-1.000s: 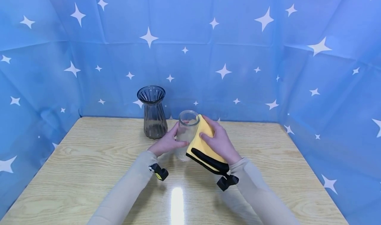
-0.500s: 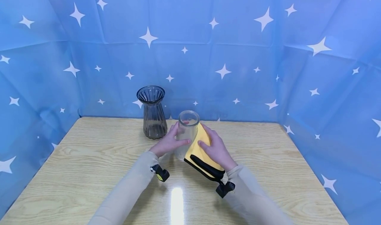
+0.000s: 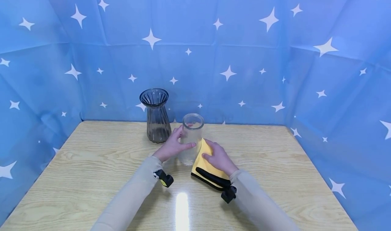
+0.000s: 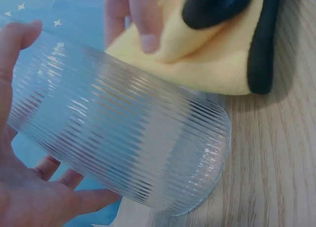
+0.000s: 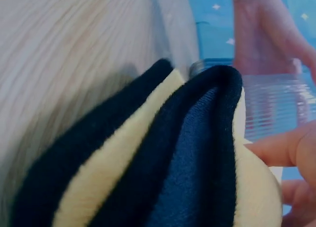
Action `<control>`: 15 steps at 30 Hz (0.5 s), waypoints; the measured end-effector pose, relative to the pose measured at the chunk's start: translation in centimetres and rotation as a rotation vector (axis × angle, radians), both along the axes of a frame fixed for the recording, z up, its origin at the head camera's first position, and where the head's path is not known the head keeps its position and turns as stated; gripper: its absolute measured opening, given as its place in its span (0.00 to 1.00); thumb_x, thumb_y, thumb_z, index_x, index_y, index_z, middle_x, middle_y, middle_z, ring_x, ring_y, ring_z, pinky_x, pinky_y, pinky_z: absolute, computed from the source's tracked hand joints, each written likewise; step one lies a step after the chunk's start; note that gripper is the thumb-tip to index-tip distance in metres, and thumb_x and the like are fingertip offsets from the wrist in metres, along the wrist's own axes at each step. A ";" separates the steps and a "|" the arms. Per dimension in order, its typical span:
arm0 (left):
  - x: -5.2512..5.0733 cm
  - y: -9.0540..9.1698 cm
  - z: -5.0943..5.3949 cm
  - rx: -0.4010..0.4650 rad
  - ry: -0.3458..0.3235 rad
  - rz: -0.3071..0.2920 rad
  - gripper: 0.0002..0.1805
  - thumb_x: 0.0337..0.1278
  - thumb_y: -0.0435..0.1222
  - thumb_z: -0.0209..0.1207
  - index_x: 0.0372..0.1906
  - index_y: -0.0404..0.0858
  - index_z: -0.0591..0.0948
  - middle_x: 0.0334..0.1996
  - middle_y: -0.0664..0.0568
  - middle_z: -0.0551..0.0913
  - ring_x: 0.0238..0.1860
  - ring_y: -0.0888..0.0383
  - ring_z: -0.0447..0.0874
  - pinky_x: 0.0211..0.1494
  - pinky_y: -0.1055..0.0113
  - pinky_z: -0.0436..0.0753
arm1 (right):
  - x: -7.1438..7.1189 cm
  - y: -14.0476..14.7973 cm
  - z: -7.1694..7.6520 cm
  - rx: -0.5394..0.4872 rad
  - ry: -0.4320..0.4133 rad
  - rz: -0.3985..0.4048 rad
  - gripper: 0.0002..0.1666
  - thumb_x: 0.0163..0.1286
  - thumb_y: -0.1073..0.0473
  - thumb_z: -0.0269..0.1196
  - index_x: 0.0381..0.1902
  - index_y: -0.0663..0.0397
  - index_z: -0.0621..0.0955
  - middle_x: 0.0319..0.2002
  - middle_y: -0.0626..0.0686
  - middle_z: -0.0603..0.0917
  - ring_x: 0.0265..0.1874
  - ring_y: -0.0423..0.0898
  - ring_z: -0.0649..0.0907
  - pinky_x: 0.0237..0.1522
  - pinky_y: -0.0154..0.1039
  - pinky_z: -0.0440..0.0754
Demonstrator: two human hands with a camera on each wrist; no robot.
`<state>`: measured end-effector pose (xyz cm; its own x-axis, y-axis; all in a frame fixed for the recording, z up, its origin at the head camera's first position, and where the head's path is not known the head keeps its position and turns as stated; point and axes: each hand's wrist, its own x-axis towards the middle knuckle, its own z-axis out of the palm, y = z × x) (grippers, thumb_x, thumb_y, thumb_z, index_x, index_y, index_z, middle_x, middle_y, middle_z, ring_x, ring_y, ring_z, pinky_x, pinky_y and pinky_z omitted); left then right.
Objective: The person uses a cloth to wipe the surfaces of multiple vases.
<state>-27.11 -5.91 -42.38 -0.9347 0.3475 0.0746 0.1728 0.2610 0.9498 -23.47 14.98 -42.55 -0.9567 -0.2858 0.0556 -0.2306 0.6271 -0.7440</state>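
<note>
A clear ribbed glass vase (image 3: 191,142) stands upright on the table, its ribs plain in the left wrist view. My left hand (image 3: 174,146) grips it from the left, thumb across the near side and fingers around the back. On the vase's right side, my right hand (image 3: 218,157) holds a folded yellow cloth (image 4: 222,64) with black edging against the lower glass. The thumb lies on top of the cloth (image 5: 256,187); the fingers behind it are partly hidden. Folds with a dark inner face fill much of the right wrist view.
Left of the clear vase, a smoky grey fluted vase (image 3: 157,120) with a flared rim stands close to my left hand. The wooden table (image 3: 91,170) ends at a blue star-patterned curtain (image 3: 189,27) behind and on both sides.
My right hand has slid the cloth down the right side of the clear vase, from near its rim toward its base. The left hand and both vases stay nearly in place.
</note>
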 end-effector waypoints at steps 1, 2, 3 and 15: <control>0.0 0.0 0.0 -0.002 0.008 0.006 0.41 0.49 0.42 0.71 0.70 0.55 0.66 0.65 0.43 0.63 0.63 0.42 0.65 0.59 0.39 0.70 | -0.1 0.0 -0.2 0.020 -0.005 0.006 0.34 0.65 0.67 0.63 0.68 0.68 0.66 0.59 0.66 0.75 0.58 0.61 0.74 0.60 0.56 0.71; 0.0 0.0 0.0 -0.003 0.016 0.010 0.40 0.49 0.42 0.71 0.69 0.53 0.67 0.64 0.42 0.63 0.62 0.42 0.66 0.58 0.40 0.71 | -0.2 -0.1 -0.3 0.038 -0.018 0.010 0.34 0.65 0.67 0.63 0.68 0.67 0.66 0.59 0.66 0.74 0.58 0.61 0.74 0.60 0.56 0.71; 0.0 0.0 0.0 -0.004 0.025 0.014 0.40 0.49 0.41 0.71 0.69 0.52 0.67 0.64 0.42 0.64 0.61 0.41 0.66 0.57 0.40 0.72 | -0.2 -0.1 -0.5 0.060 -0.026 0.014 0.34 0.65 0.66 0.63 0.67 0.68 0.67 0.60 0.66 0.74 0.59 0.62 0.73 0.61 0.56 0.70; 0.1 -0.2 -0.1 -0.024 0.011 0.050 0.39 0.48 0.41 0.72 0.65 0.42 0.66 0.60 0.46 0.70 0.62 0.43 0.68 0.60 0.45 0.73 | -1.1 -0.1 -0.6 0.236 -0.047 0.120 0.29 0.63 0.63 0.63 0.58 0.76 0.72 0.53 0.70 0.78 0.52 0.64 0.78 0.56 0.56 0.74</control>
